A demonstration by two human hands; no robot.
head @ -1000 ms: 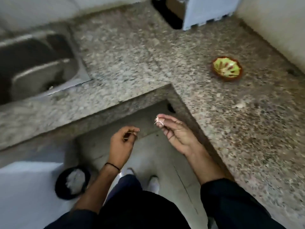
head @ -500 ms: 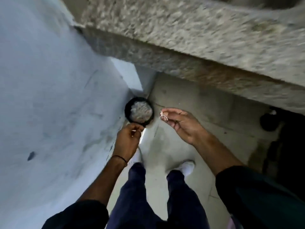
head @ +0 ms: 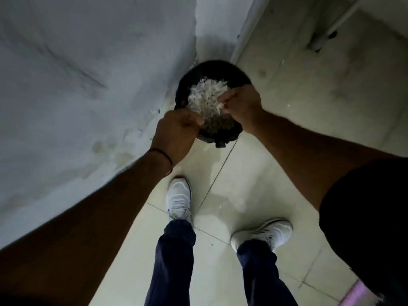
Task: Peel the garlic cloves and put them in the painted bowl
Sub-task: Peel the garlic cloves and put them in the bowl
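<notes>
The garlic clove [head: 222,106] shows only as a pale speck pinched at the fingertips of the right hand [head: 242,104], and we can barely tell it apart from the pile behind it. The painted bowl is not in view. The right hand's fingers curl in toward the thumb around that speck, over the three o'clock side of a black bin [head: 217,65] that sits at twelve o'clock from us. Its inside is heaped with white skins [head: 205,96]. At the bin's seven o'clock rim the left hand [head: 178,131] has its thumb pressed to its curled fingers. We cannot tell what, if anything, lies between them. A thin band [head: 162,153] circles that wrist. Two white shoes [head: 178,197] stand on the tiled floor [head: 309,107] at six o'clock, and a pale wall [head: 77,85] fills nine o'clock. We judge the main risk to be the clove slipping from so light a pinch straight into the skins, where its colour would hide it. Loose skin could also drift past the rim onto the tiles. We can read no brand, label or writing anywhere.
</notes>
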